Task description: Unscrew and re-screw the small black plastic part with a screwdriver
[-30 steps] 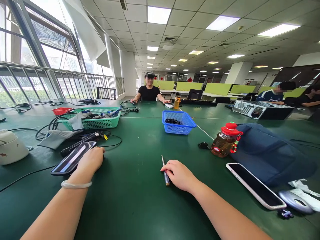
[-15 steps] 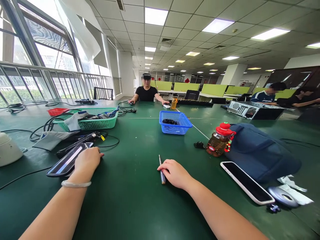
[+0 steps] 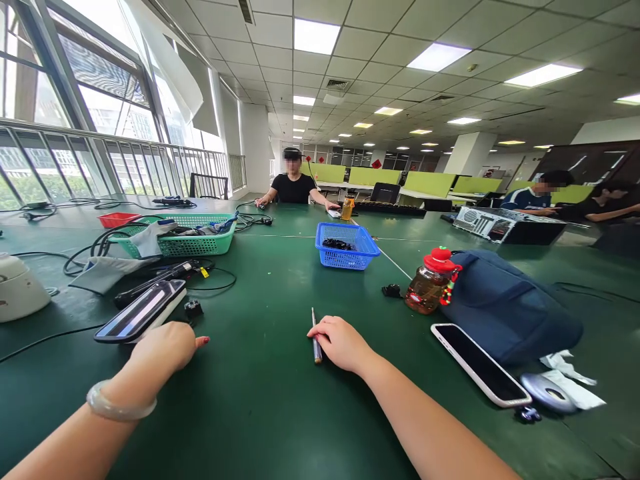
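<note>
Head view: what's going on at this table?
A person's right hand touches a slim metal-tipped tool on the green table. The left hand is beside a tilted phone-like device, near a small black part; whether it grips anything is hidden. Farther off, a blue basket holds black items.

On the table (image 3: 270, 420) there are three baskets (image 3: 350, 259), two toward the left edge, one toward the far edge; two bottles (image 3: 424, 293), one by the far edge, one toward the right; one bag (image 3: 510, 300); one white phone (image 3: 480, 363); one screwdriver (image 3: 317, 351); the wearer's two hands (image 3: 343, 343).
</note>
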`<state>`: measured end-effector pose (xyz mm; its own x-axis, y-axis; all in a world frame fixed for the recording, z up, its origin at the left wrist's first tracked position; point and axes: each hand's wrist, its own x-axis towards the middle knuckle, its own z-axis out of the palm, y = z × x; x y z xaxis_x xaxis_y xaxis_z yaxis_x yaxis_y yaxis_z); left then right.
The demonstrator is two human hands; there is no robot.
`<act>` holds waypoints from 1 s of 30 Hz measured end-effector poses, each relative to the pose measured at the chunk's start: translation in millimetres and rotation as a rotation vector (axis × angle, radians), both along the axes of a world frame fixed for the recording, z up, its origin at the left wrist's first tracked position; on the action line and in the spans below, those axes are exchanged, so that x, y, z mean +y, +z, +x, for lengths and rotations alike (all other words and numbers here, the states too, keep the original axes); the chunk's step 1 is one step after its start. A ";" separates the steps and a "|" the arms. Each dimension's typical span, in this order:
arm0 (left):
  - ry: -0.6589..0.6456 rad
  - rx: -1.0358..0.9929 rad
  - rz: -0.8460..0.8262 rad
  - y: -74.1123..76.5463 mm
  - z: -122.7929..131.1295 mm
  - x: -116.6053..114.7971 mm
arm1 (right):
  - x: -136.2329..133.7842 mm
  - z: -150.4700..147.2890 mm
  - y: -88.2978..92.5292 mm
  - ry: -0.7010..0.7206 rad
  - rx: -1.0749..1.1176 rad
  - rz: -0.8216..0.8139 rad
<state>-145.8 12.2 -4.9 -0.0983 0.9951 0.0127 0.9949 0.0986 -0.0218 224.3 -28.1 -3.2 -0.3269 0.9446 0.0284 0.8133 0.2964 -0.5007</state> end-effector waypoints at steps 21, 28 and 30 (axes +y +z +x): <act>0.015 0.031 0.107 14.8 16.0 -55.4 | -6.2 -25.3 -13.0 -0.083 -0.123 0.196; -0.017 -0.087 0.342 50.6 15.4 -19.8 | -5.3 -24.9 -15.1 -0.084 -0.120 0.194; -0.075 -0.061 0.322 52.4 16.8 -2.0 | -5.5 -25.0 -15.0 -0.084 -0.113 0.196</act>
